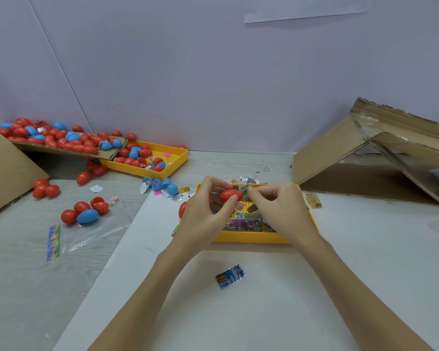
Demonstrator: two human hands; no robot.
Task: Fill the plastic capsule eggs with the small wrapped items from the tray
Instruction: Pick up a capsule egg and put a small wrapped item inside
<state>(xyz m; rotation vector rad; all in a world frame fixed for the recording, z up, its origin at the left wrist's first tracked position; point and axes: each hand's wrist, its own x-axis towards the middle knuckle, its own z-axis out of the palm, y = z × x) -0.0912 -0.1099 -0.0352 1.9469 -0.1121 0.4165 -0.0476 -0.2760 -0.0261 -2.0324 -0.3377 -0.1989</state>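
My left hand (205, 209) grips a red capsule egg half (229, 194) above the yellow tray (251, 238). My right hand (279, 209) pinches a small green wrapped item (244, 189) right at the egg half's open side. The tray holds several small wrapped items (241, 222) in purple, green and pink. Another red egg piece (182, 209) lies at the tray's left edge, partly hidden by my left hand. A blue wrapped item (230, 276) lies alone on the white sheet near me.
A second yellow tray (174, 163) at the back left holds red and blue eggs, fed by a cardboard flap (61, 148) piled with more. Loose eggs (85, 211) and a clear bag (96, 229) lie left. A tipped cardboard box (370, 158) stands at the right.
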